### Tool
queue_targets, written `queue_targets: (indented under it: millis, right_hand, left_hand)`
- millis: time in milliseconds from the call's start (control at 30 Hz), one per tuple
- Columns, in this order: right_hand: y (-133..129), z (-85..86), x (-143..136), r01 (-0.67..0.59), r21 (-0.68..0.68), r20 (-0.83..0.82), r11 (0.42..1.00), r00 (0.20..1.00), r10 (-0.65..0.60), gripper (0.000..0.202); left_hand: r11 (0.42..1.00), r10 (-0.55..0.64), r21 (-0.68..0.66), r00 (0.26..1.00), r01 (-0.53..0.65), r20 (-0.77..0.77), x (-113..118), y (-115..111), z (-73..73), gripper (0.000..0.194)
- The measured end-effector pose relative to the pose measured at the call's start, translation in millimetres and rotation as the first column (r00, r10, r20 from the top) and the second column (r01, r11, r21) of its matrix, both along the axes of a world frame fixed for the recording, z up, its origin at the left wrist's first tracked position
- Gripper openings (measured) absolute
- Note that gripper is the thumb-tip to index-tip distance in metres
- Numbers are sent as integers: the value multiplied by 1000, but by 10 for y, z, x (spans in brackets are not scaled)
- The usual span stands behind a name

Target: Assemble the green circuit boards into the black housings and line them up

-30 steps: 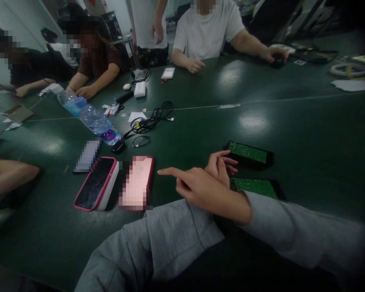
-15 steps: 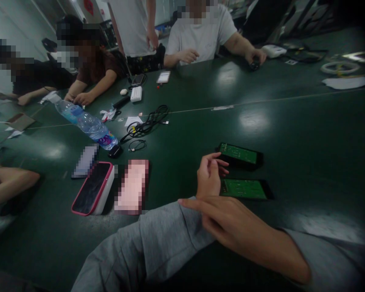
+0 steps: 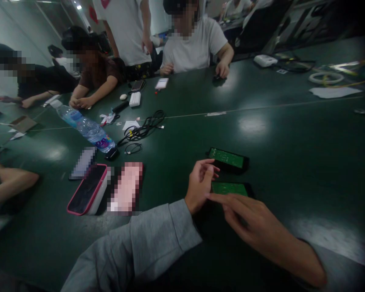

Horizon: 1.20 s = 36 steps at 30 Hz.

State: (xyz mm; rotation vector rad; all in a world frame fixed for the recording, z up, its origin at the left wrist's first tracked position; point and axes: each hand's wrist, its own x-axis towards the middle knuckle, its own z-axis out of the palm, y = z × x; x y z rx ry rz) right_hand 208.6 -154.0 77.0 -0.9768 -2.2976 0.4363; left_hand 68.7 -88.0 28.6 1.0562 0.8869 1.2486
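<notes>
My left hand (image 3: pixel 200 182) is raised over the table, holding nothing, with its fingers loosely bent and apart. The index finger of my right hand (image 3: pixel 252 217) is stretched out, its tip at the heel of my left hand. No object shows in the right hand; its other fingers are partly hidden. Beyond my left fingertips lies a black-edged flat rectangle (image 3: pixel 228 158) with a green, circuit-board-like face. A second green-faced rectangle (image 3: pixel 231 188) lies nearer, partly covered by my right hand. My left forearm wears a grey sleeve (image 3: pixel 161 231).
On the dark green table (image 3: pixel 176 162), to the left, are a pink-rimmed case (image 3: pixel 88 190), a blurred-out pink rectangle (image 3: pixel 127 186), a plastic bottle (image 3: pixel 88 127) on its side and black cables (image 3: pixel 149 125). Several people sit or stand across the table.
My right hand's fingertip has moved from the left sleeve cuff to the heel of my left hand. The view has shifted slightly. Across the table, a person's hand with a dark object has moved left.
</notes>
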Motion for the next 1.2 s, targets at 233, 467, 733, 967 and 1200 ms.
queue_targets:
  millis: [233,467,733,967,1200]
  right_hand:
    - [81,-167,368,141,217,-11,966,990,-142,32]
    - [163,-308,427,188,316,25,930,978,-206,31]
    - [199,-535,426,174,125,80,977,980,-185,38]
    - [203,-535,404,171,42,55,984,983,-173,41]
    - [244,-537,357,184,48,47,982,981,-186,43]
  left_hand:
    - [999,1,54,997,3,-74,-34,-63,62,25]
    - [996,52,75,993,-45,-103,-59,-41,58,24]
    - [997,12,81,993,-2,-121,-62,-45,33,23]
    - [993,-60,87,986,75,-158,-57,-73,16,25]
    - [992,-73,90,980,91,-184,-123,18,50,24]
